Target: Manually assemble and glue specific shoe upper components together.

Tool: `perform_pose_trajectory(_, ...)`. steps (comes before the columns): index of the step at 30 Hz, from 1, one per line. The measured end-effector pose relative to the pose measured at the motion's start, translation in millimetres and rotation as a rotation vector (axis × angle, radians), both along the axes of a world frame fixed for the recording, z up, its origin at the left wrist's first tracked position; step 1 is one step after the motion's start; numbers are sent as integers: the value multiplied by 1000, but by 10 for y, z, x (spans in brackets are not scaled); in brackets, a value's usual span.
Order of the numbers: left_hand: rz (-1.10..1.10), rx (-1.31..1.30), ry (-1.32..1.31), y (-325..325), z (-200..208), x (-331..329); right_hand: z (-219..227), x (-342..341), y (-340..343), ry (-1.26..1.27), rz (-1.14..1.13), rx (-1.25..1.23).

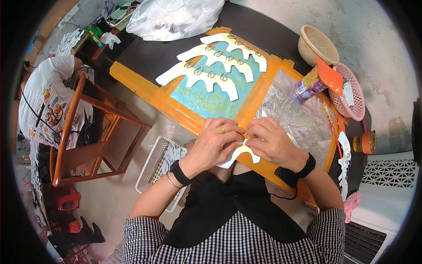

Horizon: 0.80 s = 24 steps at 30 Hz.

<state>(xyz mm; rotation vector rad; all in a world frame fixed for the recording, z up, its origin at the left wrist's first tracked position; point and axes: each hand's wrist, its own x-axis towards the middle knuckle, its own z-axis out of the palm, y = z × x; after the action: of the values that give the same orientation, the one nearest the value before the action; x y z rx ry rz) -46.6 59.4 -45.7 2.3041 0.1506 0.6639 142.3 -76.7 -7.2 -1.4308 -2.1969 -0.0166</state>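
My left hand (217,140) and my right hand (273,143) meet at the table's near edge, both closed around a white scalloped strip (241,151) with a yellowish smear. Between the fingertips shows a small metallic bit, mostly hidden, perhaps a ring. Beyond my hands, three similar white strips, a near one (200,80), a middle one (191,53) and a far one (262,63), lie in staggered rows. Oval wire rings stand along their yellow-smeared edges. Under them is a blue sheet (189,100) bordered with orange tape (165,103).
A clear plastic bag (173,20) sits at the back. To the right are a purple can (307,86) with an orange card, a beige basket (317,44), a pink basket (358,99) and an amber jar (365,142). A white basket (149,169) stands lower left, near a person (46,97) on a wooden chair (70,127).
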Motion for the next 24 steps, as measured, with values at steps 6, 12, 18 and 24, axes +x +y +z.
perform_pose_trajectory(6, -8, 72, -4, 15, -45, 13, -40, 76, -43, 113, -54, -65)
perform_pose_trajectory(12, -13, 82, -10, 21, -22, 8, -16, 61, 23, 121, -88, -27)
perform_pose_trajectory(18, -16, 67, -25, 34, -44, 8, -28, 69, 118, 135, -71, -38)
perform_pose_trajectory(24, -15, 58, -16, 32, -36, 9, -22, 93, 194, 175, -23, -73)
